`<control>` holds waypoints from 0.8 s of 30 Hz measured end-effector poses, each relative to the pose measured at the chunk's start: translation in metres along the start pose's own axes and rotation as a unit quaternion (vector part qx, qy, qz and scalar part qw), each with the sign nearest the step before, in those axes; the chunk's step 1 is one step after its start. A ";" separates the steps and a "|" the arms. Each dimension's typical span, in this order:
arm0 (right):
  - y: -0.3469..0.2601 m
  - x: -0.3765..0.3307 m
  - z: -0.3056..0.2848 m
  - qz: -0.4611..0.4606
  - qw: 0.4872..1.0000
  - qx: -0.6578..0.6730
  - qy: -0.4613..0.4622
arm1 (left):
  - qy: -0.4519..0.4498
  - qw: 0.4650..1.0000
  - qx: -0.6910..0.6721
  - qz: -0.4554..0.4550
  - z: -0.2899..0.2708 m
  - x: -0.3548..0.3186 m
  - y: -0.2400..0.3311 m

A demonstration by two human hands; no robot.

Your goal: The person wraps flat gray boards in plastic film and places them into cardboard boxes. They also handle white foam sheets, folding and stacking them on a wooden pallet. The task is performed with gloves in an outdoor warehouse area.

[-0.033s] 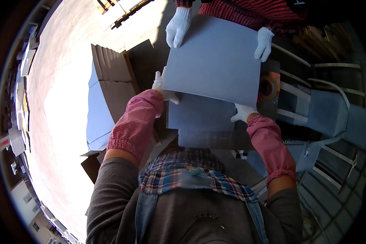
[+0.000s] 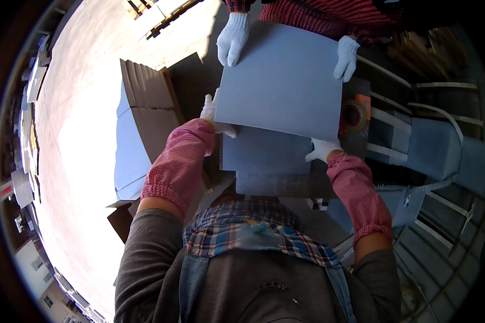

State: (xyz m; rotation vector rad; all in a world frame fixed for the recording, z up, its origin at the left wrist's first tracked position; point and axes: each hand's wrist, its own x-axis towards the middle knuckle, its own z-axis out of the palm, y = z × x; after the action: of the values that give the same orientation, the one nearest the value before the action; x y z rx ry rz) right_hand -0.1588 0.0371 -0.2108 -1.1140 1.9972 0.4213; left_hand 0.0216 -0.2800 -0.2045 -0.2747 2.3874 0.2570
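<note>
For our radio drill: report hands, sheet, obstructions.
Left hand, right hand: near corners of sheet. Co-worker's hands at far end. Tape roll alongside, seemingly clear.

Cardboard (image 2: 151, 91) lies left of the sheet (image 2: 280, 81); tape roll (image 2: 353, 128), right

We see a smooth, matt, paperboard-like sheet (image 2: 280, 81), knitted cloth in our white gloves (image 2: 323, 149), woven cloth sleeves (image 2: 179, 161), dull brown cardboard (image 2: 153, 121) and a plastic-looking tape roll (image 2: 362, 114).

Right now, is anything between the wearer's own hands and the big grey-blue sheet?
Nothing visible: the left hand is at the near-left corner of the sheet, the right hand at its near edge. Contact underneath is hidden; the other person's hands are near its far corners.
</note>
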 end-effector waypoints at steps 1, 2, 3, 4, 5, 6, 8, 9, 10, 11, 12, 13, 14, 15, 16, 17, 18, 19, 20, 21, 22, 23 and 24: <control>-0.005 -0.007 -0.006 0.011 1.000 -0.014 -0.004 | 0.014 1.000 0.012 0.003 0.005 0.003 -0.002; -0.003 -0.010 -0.001 0.004 0.998 -0.035 0.056 | 0.030 0.999 0.025 0.008 0.008 0.004 -0.003; -0.003 -0.010 0.007 -0.008 0.992 -0.058 0.116 | 0.078 0.996 0.042 -0.006 0.036 0.017 -0.012; -0.001 -0.009 0.017 -0.016 0.982 -0.078 0.174 | 0.125 0.990 0.060 -0.016 0.054 0.025 -0.020; 0.004 -0.008 0.027 -0.025 0.974 -0.063 0.217 | 0.122 0.989 0.077 -0.014 0.055 0.028 -0.023; 0.010 -0.006 0.035 -0.033 0.964 -0.048 0.259 | 0.119 0.988 0.093 -0.012 0.057 0.030 -0.025; 0.017 -0.007 0.045 -0.002 0.968 0.016 0.251 | 0.117 0.988 0.103 -0.016 0.058 0.029 -0.029; 0.018 -0.009 0.047 0.036 0.977 0.066 0.200 | 0.118 0.988 0.096 -0.022 0.058 0.026 -0.029; 0.018 -0.012 0.049 0.074 0.979 0.116 0.147 | 0.119 0.989 0.089 -0.026 0.058 0.023 -0.028; 0.015 -0.017 0.053 0.099 0.974 0.145 0.146 | 0.124 0.988 0.090 -0.023 0.058 0.019 -0.026; 0.008 -0.022 0.055 0.119 0.967 0.171 0.144 | 0.119 0.991 0.062 -0.020 0.064 0.020 -0.030; 0.003 -0.027 0.058 0.140 0.960 0.197 0.142 | 0.115 0.993 0.034 -0.016 0.073 0.023 -0.036; 0.002 -0.030 0.066 0.144 0.954 0.209 0.161 | 0.109 0.994 0.007 -0.011 0.083 0.027 -0.040; 0.002 -0.030 0.079 0.152 0.946 0.224 0.180 | 0.119 0.986 -0.113 -0.027 0.087 0.030 -0.039; -0.002 -0.028 0.089 0.148 0.940 0.236 0.198 | 0.146 0.976 -0.163 -0.018 0.111 0.034 -0.055; -0.007 -0.023 0.095 0.127 0.938 0.251 0.204 | 0.173 0.961 -0.214 -0.020 0.152 0.035 -0.081; -0.004 -0.020 0.106 0.129 0.931 0.268 0.213 | 0.189 0.945 -0.265 -0.023 0.155 0.040 -0.078; -0.002 -0.018 0.113 0.127 0.924 0.285 0.222 | 0.207 0.926 -0.315 -0.028 0.157 0.038 -0.077; 0.004 -0.022 0.123 0.152 0.912 0.300 0.234 | 0.209 0.907 -0.364 -0.037 0.133 0.029 -0.051; 0.002 -0.023 0.127 0.159 0.903 0.315 0.244 | 0.200 0.906 -0.368 -0.065 0.128 0.016 -0.042; -0.001 -0.024 0.130 0.165 0.895 0.329 0.253 | 0.191 0.903 -0.372 -0.094 0.125 0.002 -0.034; -0.004 -0.026 0.129 0.161 0.887 0.346 0.260 | 0.172 0.918 -0.333 -0.129 0.128 -0.004 -0.035; -0.005 -0.025 0.133 0.156 0.880 0.363 0.264 | 0.153 0.930 -0.293 -0.161 0.137 -0.006 -0.036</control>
State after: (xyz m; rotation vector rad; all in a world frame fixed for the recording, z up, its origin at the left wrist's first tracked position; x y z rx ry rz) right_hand -0.0837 0.1297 -0.2747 -0.4396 2.4926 -0.5221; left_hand 0.1222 -0.2782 -0.3040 -1.0413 2.4585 0.8220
